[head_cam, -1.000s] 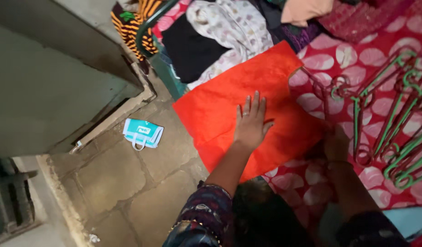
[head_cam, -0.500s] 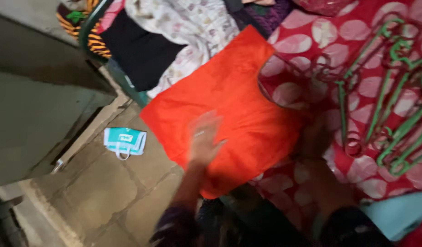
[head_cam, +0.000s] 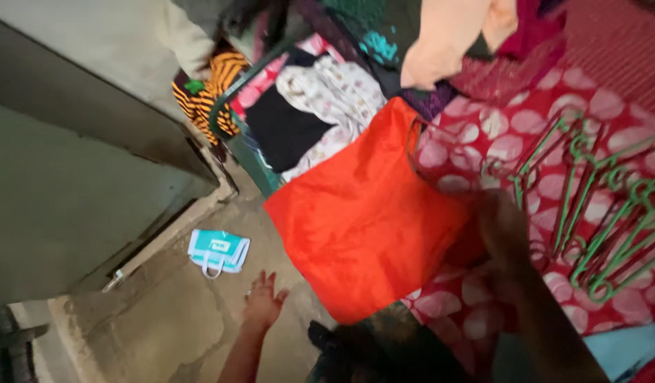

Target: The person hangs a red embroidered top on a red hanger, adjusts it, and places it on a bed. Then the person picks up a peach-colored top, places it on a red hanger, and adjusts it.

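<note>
Two bare hands in view, seen from above. Left hand (head_cam: 263, 301), fingers (head_cam: 271, 280) spread wide & holding nothing, hangs low over the paved stone floor (head_cam: 178, 312), clear of the cloth, nearest its lower corner. Right hand (head_cam: 501, 227) is dark & blurred; it sits at the right edge of an orange-red cloth (head_cam: 366, 213), touching it, but whether the fingers grip it or just press on it can't be told. That cloth lies partly on a red bedspread w/ pale round leaf prints (head_cam: 483, 135), its left & bottom part hanging past the bed edge over the floor. Just right of the hand, a tangle of green plastic hangers (head_cam: 611, 227) on the bedspread, w/ a dark red hanger (head_cam: 430, 152) near the cloth's top edge. Beyond the cloth's top, a green basket (head_cam: 246, 152) heaped w/ mixed clothes, incl. a pale patterned garment (head_cam: 334, 92) & an orange-black striped one (head_cam: 207, 92). On the floor, left of the hand, a small teal-and-white bag (head_cam: 219, 250), near a grey cabinet (head_cam: 72, 191).
</note>
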